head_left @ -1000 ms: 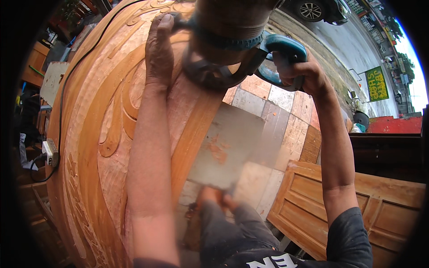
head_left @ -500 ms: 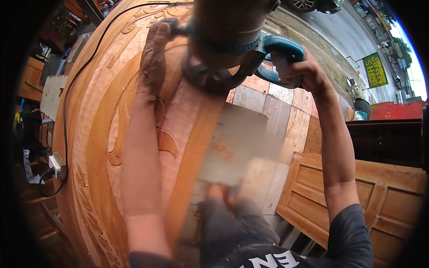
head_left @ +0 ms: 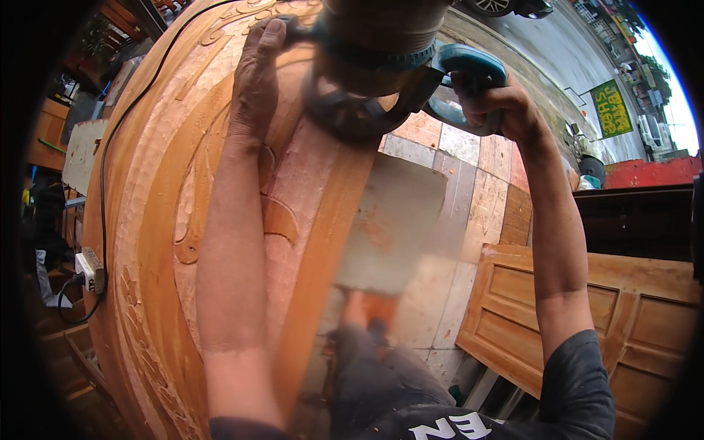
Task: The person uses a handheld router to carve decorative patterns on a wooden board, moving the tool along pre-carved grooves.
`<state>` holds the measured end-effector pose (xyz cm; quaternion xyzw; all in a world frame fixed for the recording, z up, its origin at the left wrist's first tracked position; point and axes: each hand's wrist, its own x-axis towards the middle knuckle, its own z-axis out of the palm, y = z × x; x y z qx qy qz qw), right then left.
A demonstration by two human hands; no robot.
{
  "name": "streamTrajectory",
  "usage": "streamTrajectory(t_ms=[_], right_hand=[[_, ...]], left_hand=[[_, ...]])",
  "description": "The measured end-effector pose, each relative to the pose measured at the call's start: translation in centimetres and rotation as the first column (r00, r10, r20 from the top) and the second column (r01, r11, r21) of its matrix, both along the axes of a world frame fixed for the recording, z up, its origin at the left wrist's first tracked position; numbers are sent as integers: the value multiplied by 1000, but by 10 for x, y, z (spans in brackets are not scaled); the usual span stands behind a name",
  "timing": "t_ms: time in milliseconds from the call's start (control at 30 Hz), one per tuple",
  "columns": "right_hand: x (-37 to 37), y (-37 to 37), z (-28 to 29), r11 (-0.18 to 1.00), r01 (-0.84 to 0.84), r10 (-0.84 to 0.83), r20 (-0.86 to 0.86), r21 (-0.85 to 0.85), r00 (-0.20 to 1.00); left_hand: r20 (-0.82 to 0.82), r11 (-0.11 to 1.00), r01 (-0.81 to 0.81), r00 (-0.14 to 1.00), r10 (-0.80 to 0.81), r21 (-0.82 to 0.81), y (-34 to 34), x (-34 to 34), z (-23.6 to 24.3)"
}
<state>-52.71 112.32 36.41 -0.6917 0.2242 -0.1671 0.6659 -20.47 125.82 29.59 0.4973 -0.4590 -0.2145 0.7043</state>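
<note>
A large router [head_left: 378, 40] with a dark body, teal fittings and a round base rides on a carved wooden panel [head_left: 147, 220] near its right edge. My left hand [head_left: 255, 77] is closed around the knob on the router's left side, thumb on top. My right hand [head_left: 502, 106] is wrapped around the teal loop handle on the right. Both forearms reach up from the lower edge. The panel shows raised curving scrolls and pale chiselled ground; the bit is hidden by the router.
A power strip [head_left: 89, 270] and black cord lie along the panel's left side. A panelled door [head_left: 491, 308] lies at lower right. Tiled floor [head_left: 477, 205] shows beside my legs. Beyond are a red low wall [head_left: 645, 172], a street, a parked car [head_left: 499, 7] and a green sign [head_left: 612, 106].
My hands and the router have shifted slightly in the picture, down and back up a little, with both grips unchanged. My feet and legs below have moved and appear blurred.
</note>
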Motion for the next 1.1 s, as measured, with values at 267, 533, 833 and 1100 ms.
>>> streamTrajectory(t_ms=[267, 533, 833, 1100], right_hand=[[-2, 5, 1, 1000, 5, -5, -4, 13, 1000], [0, 13, 4, 998, 35, -34, -4, 51, 999], [0, 17, 3, 999, 37, -38, 4, 38, 999], [-1, 20, 5, 997, 20, -19, -13, 69, 1000]], left_hand=[[28, 999, -37, 999, 37, -23, 4, -6, 5], [28, 1000, 22, 999, -21, -17, 5, 3, 1], [29, 1000, -10, 1000, 10, -9, 5, 3, -1], [45, 1000, -18, 999, 17, 11, 10, 4, 1]])
